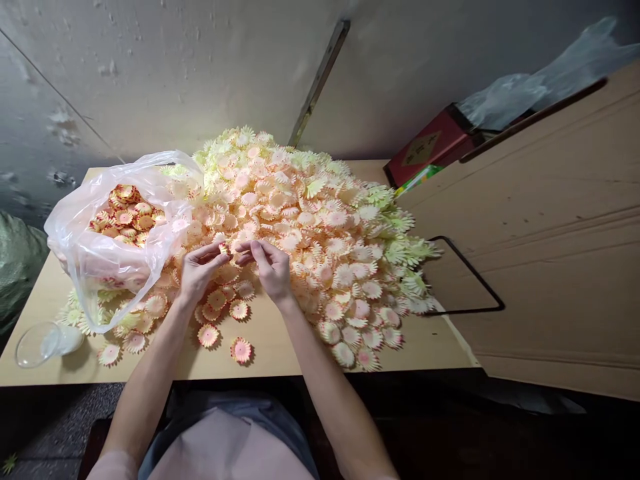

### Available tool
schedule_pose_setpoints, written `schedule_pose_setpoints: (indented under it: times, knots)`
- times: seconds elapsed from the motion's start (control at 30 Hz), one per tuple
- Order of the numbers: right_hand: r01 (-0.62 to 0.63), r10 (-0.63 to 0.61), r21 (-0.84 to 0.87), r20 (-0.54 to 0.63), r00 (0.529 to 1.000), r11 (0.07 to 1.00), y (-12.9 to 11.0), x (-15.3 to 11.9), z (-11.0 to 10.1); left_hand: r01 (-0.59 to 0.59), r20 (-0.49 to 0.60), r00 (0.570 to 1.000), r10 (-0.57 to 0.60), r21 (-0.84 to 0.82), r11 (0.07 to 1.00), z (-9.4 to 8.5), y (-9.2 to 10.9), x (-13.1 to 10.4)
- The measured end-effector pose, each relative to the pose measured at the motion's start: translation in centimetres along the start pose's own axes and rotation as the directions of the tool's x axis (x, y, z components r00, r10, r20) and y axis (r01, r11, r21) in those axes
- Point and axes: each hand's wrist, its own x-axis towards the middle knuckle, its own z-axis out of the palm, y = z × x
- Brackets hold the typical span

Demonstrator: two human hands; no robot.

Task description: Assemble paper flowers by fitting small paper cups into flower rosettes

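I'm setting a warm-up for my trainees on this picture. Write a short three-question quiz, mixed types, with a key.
1. True or false: the open plastic bag sits on the left part of the table.
2. Choose: what does the left hand hold? a) a glass; b) a small flower-shaped piece; c) the bag's handle.
3. Short answer: what is the main colour of the box at the picture's upper right?

Key: 1 true; 2 b; 3 red.

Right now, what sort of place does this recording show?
Probably a makeshift indoor work corner, at home or in a small workshop: a table heaped with flower-shaped pieces, an open plastic bag holding more, and a blotchy wall close behind.
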Motion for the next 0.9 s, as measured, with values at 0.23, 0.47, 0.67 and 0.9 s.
schedule_pose_setpoints:
  times: [0.23,0.47,0.67,0.9]
  knots:
    - [0.002,0.006,0.044,-0.17,0.985,0.999,2.2,0.5,0.9,0.017,-0.022,1.0,-0.016,0.05,0.999,0.0,-0.2,0.0]
    - [-0.03,0.014,-0.078,-0.198,0.98,0.996,2.7,-0.4,0.3,0.029,-0.044,0.999,-0.026,0.065,0.997,0.3,-0.5,0.0]
    - [0.003,-0.027,-0.138,-0.167,0.986,0.99,2.6,-0.6,0.1,0.002,-0.015,1.0,-0.001,0.094,0.996,0.4,-0.2,-0.1]
    - [0.041,-0.061,-0.127,-0.154,0.986,0.991,2.8,-0.9,0.0,-0.01,-0.045,0.999,0.015,0.107,0.994,0.5,0.2,-0.3]
